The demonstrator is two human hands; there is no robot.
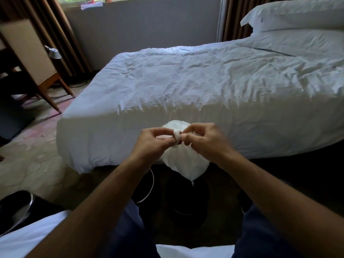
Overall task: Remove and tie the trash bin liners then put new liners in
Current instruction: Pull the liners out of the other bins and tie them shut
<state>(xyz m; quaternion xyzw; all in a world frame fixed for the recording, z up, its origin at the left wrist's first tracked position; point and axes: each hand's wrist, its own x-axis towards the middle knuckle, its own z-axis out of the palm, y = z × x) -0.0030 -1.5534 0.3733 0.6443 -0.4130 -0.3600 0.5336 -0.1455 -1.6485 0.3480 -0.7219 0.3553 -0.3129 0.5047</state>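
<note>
Holds a puffed white liner up in the air, in front of the near edge of the bed. Pinches its twisted neck with the left hand, fingers and thumb curled round the plastic. Grips the same neck from the other side with the right hand, fingertips closed on a band of plastic wound between the 2 hands. Lets the liner's bulging body hang below the hands, tapering to a point at the bottom; a smaller puff of plastic above them.

Directly beneath, on the floor: a dark round trash bin, deep in shadow, under the liner's tip. Just left of it, a thin metal ring, partly hidden by the left forearm; cannot tell what it belongs to. At lower left, a 2nd dark bin with a shiny rim.

Beyond, a rumpled white duvet across the bed and a white pillow at far right. At left, a wooden chair with a pale back, brown curtains behind it.
</note>
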